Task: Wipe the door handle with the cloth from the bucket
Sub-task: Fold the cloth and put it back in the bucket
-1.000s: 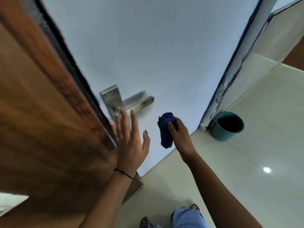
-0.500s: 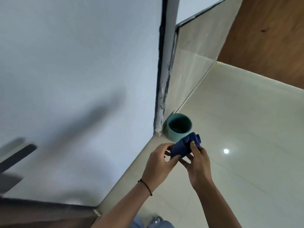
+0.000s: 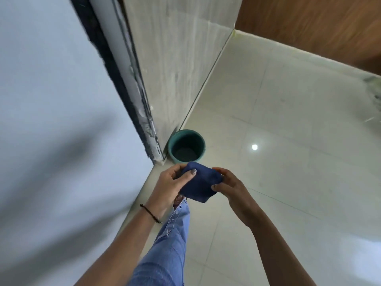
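Observation:
A dark blue cloth [image 3: 200, 184] is held folded flat between both my hands, in front of me and above the floor. My left hand [image 3: 172, 183] grips its left side with the thumb on top. My right hand [image 3: 231, 187] pinches its right edge. Just beyond the cloth stands a teal bucket [image 3: 186, 145] on the floor in the corner by the door frame; its inside looks dark and bare. The door handle is out of view.
The white door [image 3: 57, 120] fills the left side, its dark edge and frame [image 3: 132, 96] running down to the bucket. A tiled wall [image 3: 177, 58] stands behind the bucket. Glossy floor tiles [image 3: 288, 141] spread to the right. My jeans leg [image 3: 171, 240] is below the hands.
The view swung right, away from the handle toward the bucket. My left hand left the door and joined the right on the cloth, which went from bunched to folded flat.

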